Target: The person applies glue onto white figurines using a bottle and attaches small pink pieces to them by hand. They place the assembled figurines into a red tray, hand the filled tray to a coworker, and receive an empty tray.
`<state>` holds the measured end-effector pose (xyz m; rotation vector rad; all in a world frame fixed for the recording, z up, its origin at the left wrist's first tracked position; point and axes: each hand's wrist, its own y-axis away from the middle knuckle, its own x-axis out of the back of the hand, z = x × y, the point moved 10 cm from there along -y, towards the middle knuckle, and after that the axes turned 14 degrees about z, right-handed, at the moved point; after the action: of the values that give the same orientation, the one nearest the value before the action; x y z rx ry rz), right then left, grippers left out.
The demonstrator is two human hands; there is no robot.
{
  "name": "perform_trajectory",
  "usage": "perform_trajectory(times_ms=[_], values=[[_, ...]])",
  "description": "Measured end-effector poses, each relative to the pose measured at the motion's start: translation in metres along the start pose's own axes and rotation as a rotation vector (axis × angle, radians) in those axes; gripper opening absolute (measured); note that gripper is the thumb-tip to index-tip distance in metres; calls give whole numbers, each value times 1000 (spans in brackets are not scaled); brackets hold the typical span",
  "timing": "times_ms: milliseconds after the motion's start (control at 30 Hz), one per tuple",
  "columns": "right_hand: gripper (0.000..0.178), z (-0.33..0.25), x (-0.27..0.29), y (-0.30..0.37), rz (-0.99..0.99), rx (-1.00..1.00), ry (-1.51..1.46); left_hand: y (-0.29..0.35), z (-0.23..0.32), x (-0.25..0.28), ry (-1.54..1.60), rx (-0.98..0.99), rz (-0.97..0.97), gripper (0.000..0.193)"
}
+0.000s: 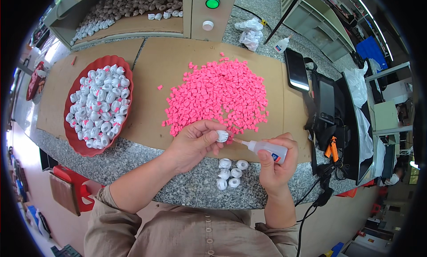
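Observation:
Between the thumb and fingers of my left hand (198, 143) is a small white rounded piece (222, 136). My right hand (280, 161) grips a translucent glue bottle (271, 151), its thin nozzle pointing left at the white piece. Whether the tip touches the piece is too small to tell. Just beyond both hands spreads a large heap of small pink pieces (218, 94) on brown cardboard (147, 79). Several white ring-like pieces (234, 173) lie on the granite tabletop below my hands. At the left, a red scalloped tray (73, 137) is heaped with white pieces, some showing pink bits.
A grey cabinet (213, 16) with a green light stands behind, holding brown and white pieces. Toward the right are a phone (296, 70), a black bag (327, 101) and cables. A second glue bottle (282, 44) and a crumpled plastic bag (250, 33) lie farther back.

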<state>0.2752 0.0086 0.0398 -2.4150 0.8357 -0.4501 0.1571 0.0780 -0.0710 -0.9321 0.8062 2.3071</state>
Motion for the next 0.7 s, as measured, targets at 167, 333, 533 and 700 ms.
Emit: perform_trajectory(times_ms=[167,333,533,700], values=[[25,-3,-1,0,-13,24,12,0,-1,1,-7,5,9,16],[28,-11,-1,3,7,126,25,-1,-1,1,-16,4,22,16],[31,-13,-4,4,-19,156,55,-1,-2,1,-32,17,25,16],[30,-11,-4,4,-16,126,47,0,-1,-2,-40,1,-3,15]])
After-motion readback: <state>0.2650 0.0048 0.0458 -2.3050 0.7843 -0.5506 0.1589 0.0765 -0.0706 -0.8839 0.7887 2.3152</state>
